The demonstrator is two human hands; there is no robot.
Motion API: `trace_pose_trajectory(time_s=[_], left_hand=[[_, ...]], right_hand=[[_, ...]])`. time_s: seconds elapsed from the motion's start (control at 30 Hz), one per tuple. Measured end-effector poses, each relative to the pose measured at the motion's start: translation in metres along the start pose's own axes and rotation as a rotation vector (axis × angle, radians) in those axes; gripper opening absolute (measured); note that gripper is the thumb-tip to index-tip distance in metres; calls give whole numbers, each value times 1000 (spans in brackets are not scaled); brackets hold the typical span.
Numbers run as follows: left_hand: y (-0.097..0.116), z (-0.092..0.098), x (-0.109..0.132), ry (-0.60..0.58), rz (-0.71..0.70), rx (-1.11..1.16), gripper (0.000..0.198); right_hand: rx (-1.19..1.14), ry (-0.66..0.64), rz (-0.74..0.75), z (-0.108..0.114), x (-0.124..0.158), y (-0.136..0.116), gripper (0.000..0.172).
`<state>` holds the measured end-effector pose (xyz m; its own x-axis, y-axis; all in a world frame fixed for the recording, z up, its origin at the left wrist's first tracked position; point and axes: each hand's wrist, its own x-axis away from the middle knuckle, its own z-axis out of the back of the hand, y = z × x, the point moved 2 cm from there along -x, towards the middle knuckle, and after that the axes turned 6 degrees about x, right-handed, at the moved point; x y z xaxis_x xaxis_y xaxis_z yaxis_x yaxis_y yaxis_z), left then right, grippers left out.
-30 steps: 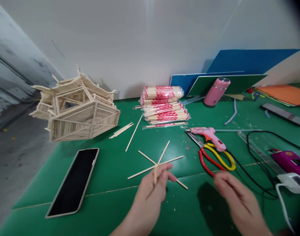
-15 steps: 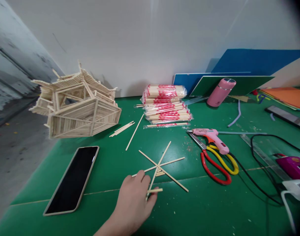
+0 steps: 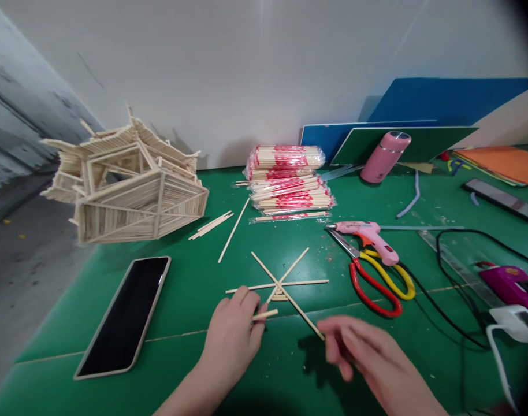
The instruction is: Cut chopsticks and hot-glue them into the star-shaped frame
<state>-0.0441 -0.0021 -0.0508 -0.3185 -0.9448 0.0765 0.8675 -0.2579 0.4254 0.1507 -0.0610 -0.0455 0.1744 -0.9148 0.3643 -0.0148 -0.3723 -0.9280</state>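
A star-shaped frame of crossed wooden sticks [image 3: 295, 306] lies on the green table, with several short sticks [image 3: 280, 294] set in rows near its crossing. My left hand [image 3: 233, 332] is closed at the frame's near-left side, pinching a short wooden stick [image 3: 266, 315] between thumb and fingers. It covers the lower end of one frame stick. To the right, my right hand [image 3: 368, 355] hovers over the table with loosely bent fingers apart and nothing visible in them. Its fingertips are close to the lower right end of the frame; whether they touch it I cannot tell.
A stick-built model house [image 3: 138, 190] and a phone [image 3: 123, 318] are on the left. Behind lie wrapped chopstick packs [image 3: 287, 185] and loose sticks [image 3: 233, 231]. A pink glue gun [image 3: 372, 236], scissors [image 3: 374, 289], black cable [image 3: 441, 329] and pink flask [image 3: 385, 159] occupy the right.
My right hand has come into view from the lower right. The stick frame has turned slightly, and my left hand, still holding the short stick, has shifted a little up the picture.
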Motion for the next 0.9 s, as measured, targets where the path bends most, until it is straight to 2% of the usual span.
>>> trace_pose_trajectory(time_s=[0.1,0.2,0.3,0.37,0.47,0.57,0.63,0.7,0.77,0.83,0.9], left_hand=[[5,16,1,38,51,296,23],[13,31,-1,49,90,544,23],[23,35,-4,-25,68,531,21],[28,32,-6,-72,54,382,20],[33,23,-10,-134,16,132,22],[37,14,-11,-155,-44,22,25],[38,11,-9,-122,-78,33,22],[38,8,-4,-76,-125,95,18],[38,3,4,-66,-199,157,19],[38,-6,13,-107,-277,183,24],[37,-16,21,-93,-296,174,27]], right_hand=[[-376,-104,-38,-19,-33,-13,24],[-480,-177,-75,-29,-48,-18,25],[-320,-95,34,-27,-46,-21,21],[-104,-4,173,-24,-42,-23,19],[188,11,354,-25,-38,-26,32],[352,54,465,-27,-38,-26,19],[411,111,469,-25,-40,-23,10],[441,118,425,-20,-41,-20,11],[445,78,369,-15,-40,-14,13],[438,30,333,-10,-36,-8,14],[425,-20,316,-7,-31,-1,15]])
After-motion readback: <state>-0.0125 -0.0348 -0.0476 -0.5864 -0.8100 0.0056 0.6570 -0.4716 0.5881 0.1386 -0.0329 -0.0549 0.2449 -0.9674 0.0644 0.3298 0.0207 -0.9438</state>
